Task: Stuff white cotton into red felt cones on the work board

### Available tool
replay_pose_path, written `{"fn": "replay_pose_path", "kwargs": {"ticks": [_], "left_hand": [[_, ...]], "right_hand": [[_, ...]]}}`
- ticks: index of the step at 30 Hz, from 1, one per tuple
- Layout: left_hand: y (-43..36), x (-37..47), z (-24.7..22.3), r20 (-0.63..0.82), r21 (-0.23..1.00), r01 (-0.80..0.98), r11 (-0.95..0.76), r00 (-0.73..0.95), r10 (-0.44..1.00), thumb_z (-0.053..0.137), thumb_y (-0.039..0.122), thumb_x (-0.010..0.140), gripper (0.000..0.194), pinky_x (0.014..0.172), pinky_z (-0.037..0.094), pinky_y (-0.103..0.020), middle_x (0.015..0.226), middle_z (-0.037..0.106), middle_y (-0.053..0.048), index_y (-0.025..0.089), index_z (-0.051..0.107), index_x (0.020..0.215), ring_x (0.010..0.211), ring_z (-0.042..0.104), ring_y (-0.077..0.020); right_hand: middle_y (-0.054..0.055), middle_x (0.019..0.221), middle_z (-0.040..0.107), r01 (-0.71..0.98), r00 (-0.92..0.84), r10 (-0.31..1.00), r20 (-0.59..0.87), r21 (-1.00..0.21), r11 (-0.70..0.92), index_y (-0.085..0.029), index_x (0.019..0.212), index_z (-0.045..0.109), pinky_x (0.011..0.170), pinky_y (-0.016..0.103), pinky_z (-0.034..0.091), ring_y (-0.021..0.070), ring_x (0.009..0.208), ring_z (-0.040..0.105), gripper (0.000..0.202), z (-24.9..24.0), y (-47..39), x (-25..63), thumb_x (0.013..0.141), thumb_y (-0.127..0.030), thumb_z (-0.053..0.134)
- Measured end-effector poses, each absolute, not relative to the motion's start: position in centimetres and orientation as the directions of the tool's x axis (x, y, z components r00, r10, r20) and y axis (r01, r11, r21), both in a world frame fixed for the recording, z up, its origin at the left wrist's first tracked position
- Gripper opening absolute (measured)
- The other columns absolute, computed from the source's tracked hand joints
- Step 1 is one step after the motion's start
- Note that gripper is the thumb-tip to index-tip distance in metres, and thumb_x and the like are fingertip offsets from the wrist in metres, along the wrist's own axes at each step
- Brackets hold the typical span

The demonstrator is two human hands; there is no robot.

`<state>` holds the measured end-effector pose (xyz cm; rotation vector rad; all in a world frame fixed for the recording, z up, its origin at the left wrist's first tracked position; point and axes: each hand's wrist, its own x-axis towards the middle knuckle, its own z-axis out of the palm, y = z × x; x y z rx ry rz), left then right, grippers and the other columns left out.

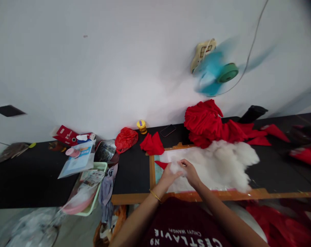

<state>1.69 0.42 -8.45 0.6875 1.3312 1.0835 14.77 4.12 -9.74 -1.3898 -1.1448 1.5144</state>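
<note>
My left hand (168, 177) is closed around a small red cloth piece (161, 164), whose pointed end sticks out to the left. A tuft of white stuffing (176, 167) sits between my two hands, at the mouth of the red piece. My right hand (190, 171) pinches at this tuft with bent fingers. Beneath both hands lies a pale sheet (182, 186) on the black table. A big heap of white fluffy stuffing (228, 161) rests on the sheet, right of my hands.
Red cloth pieces (204, 121) are piled behind the stuffing, with a smaller red bunch (152, 144) left of them. A phone (168, 130), a yellow-lidded jar (141, 127) and a red bag (126, 140) stand near the wall. A fan (227, 72) spins above. A green basket (102, 166) hangs at the left edge.
</note>
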Motion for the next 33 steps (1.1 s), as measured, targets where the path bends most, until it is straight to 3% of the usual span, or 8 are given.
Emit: {"fn": "replay_pose_path", "kwargs": {"ticks": [4, 7, 12, 17, 20, 23, 28, 33], "left_hand": [[0.7, 1.7, -8.6, -0.366, 0.922, -0.208, 0.327, -0.188, 0.912, 0.081, 0.023, 0.059, 0.027, 0.073, 0.049, -0.031, 0.082, 0.071, -0.007, 0.014, 0.070, 0.082, 0.078, 0.061, -0.0210], [0.8, 0.5, -8.6, -0.378, 0.916, -0.217, 0.337, -0.191, 0.906, 0.082, 0.027, 0.059, 0.025, 0.067, 0.048, -0.030, 0.072, 0.068, -0.005, 0.013, 0.070, 0.077, 0.070, 0.059, -0.0185], [0.9, -0.9, -8.6, -0.426, 0.895, -0.249, 0.371, -0.223, 0.877, 0.085, 0.037, 0.059, 0.036, 0.062, 0.048, -0.027, 0.071, 0.068, -0.005, 0.013, 0.070, 0.081, 0.067, 0.060, -0.0169], [0.7, 0.8, -8.5, -0.454, 0.846, -0.345, 0.407, -0.063, 0.889, 0.084, 0.046, 0.062, 0.055, 0.069, 0.053, -0.032, 0.091, 0.074, -0.012, 0.012, 0.071, 0.104, 0.077, 0.068, -0.0221], [0.8, 1.9, -8.9, -0.427, 0.858, -0.359, 0.367, -0.105, 0.898, 0.087, 0.038, 0.056, 0.047, 0.075, 0.052, -0.031, 0.093, 0.074, -0.010, 0.013, 0.072, 0.093, 0.081, 0.066, -0.0215], [1.2, 1.7, -9.4, -0.433, 0.866, -0.353, 0.353, -0.178, 0.884, 0.087, 0.035, 0.056, 0.038, 0.074, 0.051, -0.029, 0.089, 0.074, -0.008, 0.015, 0.070, 0.084, 0.080, 0.065, -0.0202], [1.5, 0.1, -9.4, -0.490, 0.829, -0.394, 0.396, -0.172, 0.855, 0.085, 0.041, 0.057, 0.047, 0.065, 0.052, -0.030, 0.081, 0.073, -0.007, 0.015, 0.068, 0.092, 0.073, 0.067, -0.0215], [1.3, 1.2, -9.0, -0.514, 0.789, -0.413, 0.455, -0.037, 0.857, 0.080, 0.038, 0.061, 0.054, 0.064, 0.053, -0.031, 0.088, 0.074, -0.008, 0.017, 0.066, 0.109, 0.075, 0.068, -0.0225]], "right_hand": [[-0.005, 0.055, 0.051, 0.086, -0.076, 0.954, -0.290, -0.955, -0.283, -0.022, 0.074, 0.056, 0.037, 0.023, 0.028, 0.0110, 0.042, 0.040, 0.035, -10.7, 4.2, 14.4, 0.078, -0.056, 0.059], [-0.006, 0.055, 0.048, 0.093, -0.004, 0.956, -0.295, -0.952, -0.293, -0.022, 0.074, 0.054, 0.036, 0.023, 0.026, 0.0101, 0.042, 0.038, 0.037, -11.3, 4.5, 15.5, 0.078, -0.059, 0.058], [-0.007, 0.053, 0.045, 0.101, 0.019, 0.950, -0.310, -0.945, -0.311, -0.022, 0.072, 0.051, 0.036, 0.023, 0.024, 0.0097, 0.041, 0.035, 0.040, -11.3, 4.8, 17.0, 0.077, -0.061, 0.057], [-0.004, 0.056, 0.054, 0.144, -0.025, 0.959, -0.284, -0.950, -0.277, -0.022, 0.073, 0.054, 0.039, 0.023, 0.031, 0.0122, 0.045, 0.043, 0.040, -10.8, 4.3, 15.7, 0.075, -0.062, 0.058], [0.000, 0.061, 0.060, 0.245, -0.060, 0.985, -0.160, -0.959, -0.140, -0.022, 0.071, 0.056, 0.049, 0.025, 0.040, 0.0160, 0.055, 0.053, 0.038, -10.7, 4.2, 14.9, 0.077, -0.060, 0.057], [0.001, 0.061, 0.060, 0.306, -0.034, 0.996, -0.082, -0.950, -0.068, -0.022, 0.070, 0.056, 0.053, 0.026, 0.041, 0.0168, 0.057, 0.054, 0.038, -10.7, 4.6, 15.3, 0.078, -0.059, 0.056], [-0.001, 0.056, 0.056, 0.320, 0.064, 0.992, -0.109, -0.939, -0.124, -0.023, 0.072, 0.055, 0.045, 0.025, 0.035, 0.0147, 0.048, 0.048, 0.034, -11.1, 5.0, 17.1, 0.078, -0.057, 0.057], [-0.002, 0.058, 0.058, 0.344, -0.031, 0.997, -0.070, -0.938, -0.055, -0.023, 0.082, 0.057, 0.049, 0.027, 0.039, 0.0154, 0.047, 0.048, 0.026, -10.7, 5.0, 15.9, 0.077, -0.048, 0.054]]}}
